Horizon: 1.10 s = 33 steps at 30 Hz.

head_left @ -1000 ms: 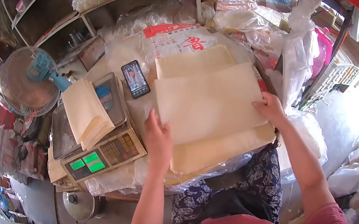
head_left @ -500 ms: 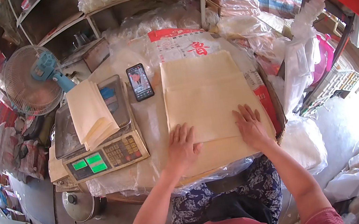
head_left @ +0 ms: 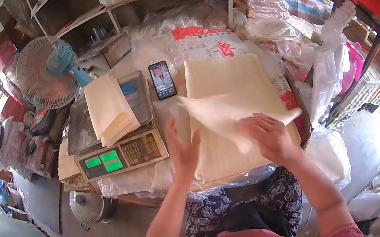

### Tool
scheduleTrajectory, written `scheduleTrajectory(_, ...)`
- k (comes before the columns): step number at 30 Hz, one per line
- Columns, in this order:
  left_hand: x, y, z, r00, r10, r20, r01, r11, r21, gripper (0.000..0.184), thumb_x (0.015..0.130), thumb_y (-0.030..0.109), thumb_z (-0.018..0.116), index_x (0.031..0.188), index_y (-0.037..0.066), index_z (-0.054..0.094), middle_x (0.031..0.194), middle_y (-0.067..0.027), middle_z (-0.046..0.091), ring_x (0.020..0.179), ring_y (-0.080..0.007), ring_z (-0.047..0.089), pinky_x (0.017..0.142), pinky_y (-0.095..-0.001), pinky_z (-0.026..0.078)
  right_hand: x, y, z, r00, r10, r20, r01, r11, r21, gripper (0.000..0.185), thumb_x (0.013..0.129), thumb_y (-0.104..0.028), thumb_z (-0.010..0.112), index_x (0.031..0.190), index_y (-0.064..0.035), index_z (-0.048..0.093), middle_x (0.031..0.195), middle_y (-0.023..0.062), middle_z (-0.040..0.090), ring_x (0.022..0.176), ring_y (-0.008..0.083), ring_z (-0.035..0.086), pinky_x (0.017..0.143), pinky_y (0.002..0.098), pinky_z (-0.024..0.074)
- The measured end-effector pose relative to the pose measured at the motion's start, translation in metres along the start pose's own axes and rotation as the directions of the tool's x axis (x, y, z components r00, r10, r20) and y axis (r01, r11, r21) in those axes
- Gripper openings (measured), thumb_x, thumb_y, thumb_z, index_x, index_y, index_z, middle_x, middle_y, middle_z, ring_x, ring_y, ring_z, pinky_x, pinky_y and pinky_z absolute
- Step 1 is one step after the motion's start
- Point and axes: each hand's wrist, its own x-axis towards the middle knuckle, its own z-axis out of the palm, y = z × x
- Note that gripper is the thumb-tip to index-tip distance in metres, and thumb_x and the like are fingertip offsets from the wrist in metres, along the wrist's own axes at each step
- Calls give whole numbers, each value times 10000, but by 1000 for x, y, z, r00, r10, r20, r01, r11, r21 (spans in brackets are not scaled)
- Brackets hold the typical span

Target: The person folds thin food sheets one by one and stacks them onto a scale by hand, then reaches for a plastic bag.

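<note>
A stack of thin pale-yellow sheets lies on the table in front of me. Over it, one loose pale-yellow sheet is lifted and folded across, blurred by motion. My right hand has its fingers bent onto this sheet and grips it, the fingertips partly hidden. My left hand is raised at the stack's left edge, thumb apart from the fingers, holding nothing. To its left, a folded bundle of the same sheets rests on the pan of a digital scale with lit green displays.
A phone with its screen lit lies between scale and stack. Behind the scale stands a fan. A printed white-and-red sack lies under the stack's far end. Plastic bags hang at the right, and a lidded pot sits below the table's left edge.
Both hands lay flat on the near end of the stack. Now my right hand has lifted a sheet and folds it across, while my left hand has risen off the stack. The view has shifted slightly.
</note>
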Motion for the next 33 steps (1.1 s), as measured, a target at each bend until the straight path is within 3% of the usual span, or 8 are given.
scheduleTrajectory(5,-26,-42,-14,982,59,180,-65,997,28,817,791,78,719,1453,-14,248,1523,-217,230,1406,-321,259,1159,-396,208,-71,19,-3,971,163,173,-192,968,164,316,748,-50,664,1064,-39,649,1084,113,659,1011,301,623,857,350,484)
scheduleTrajectory(8,-24,-50,-28,779,97,620,-228,964,136,714,794,105,729,1412,47,378,1328,-153,542,1175,-213,548,1092,-360,331,-115,52,11,792,519,321,-610,665,431,267,821,-99,665,1075,-18,639,1038,104,670,966,232,631,834,314,475)
scheduleTrajectory(10,-25,-33,-19,797,-266,542,189,963,194,659,803,88,717,1393,86,421,1084,-95,694,907,-165,685,998,-376,434,-129,70,16,510,793,334,-803,300,515,257,874,-143,651,1087,-2,629,992,99,676,928,176,625,817,295,469)
scheduleTrajectory(13,-10,-4,2,830,-443,340,409,896,171,668,806,150,734,1395,89,423,1255,-139,602,1104,-238,613,1003,-427,416,-112,82,23,489,842,229,-842,387,376,296,903,-198,637,1109,13,611,924,88,671,882,124,604,795,290,466)
scheduleTrajectory(16,-14,-21,22,877,198,437,-425,745,515,674,830,312,715,1396,92,424,1411,-154,449,1278,-325,455,1058,-475,353,-94,84,24,510,836,202,-859,483,172,449,839,-252,695,1190,-1,572,1020,144,672,930,236,648,807,338,482)
scheduleTrajectory(25,2,-44,27,678,137,722,-583,700,414,601,752,332,738,1239,34,549,1286,-142,554,1247,-337,480,1080,-459,335,-72,69,14,843,426,327,-288,873,-395,838,746,-375,753,1434,-98,362,1420,187,432,1356,337,359,1115,424,314)
scheduleTrajectory(30,21,-30,2,752,-165,638,-57,948,312,485,762,186,752,1161,-8,557,1075,-140,668,1087,-323,599,941,-420,471,-87,73,-30,767,388,511,-446,895,-9,584,816,-332,685,1310,-66,521,1283,184,560,1222,305,527,1020,401,415)
scheduleTrajectory(33,22,-23,7,767,-374,522,404,913,60,450,814,222,710,1154,-24,545,1032,-175,676,1024,-337,630,880,-408,506,-99,84,-22,477,805,353,-871,487,67,465,847,-355,657,1186,-42,598,1057,180,666,1019,324,638,879,406,483)
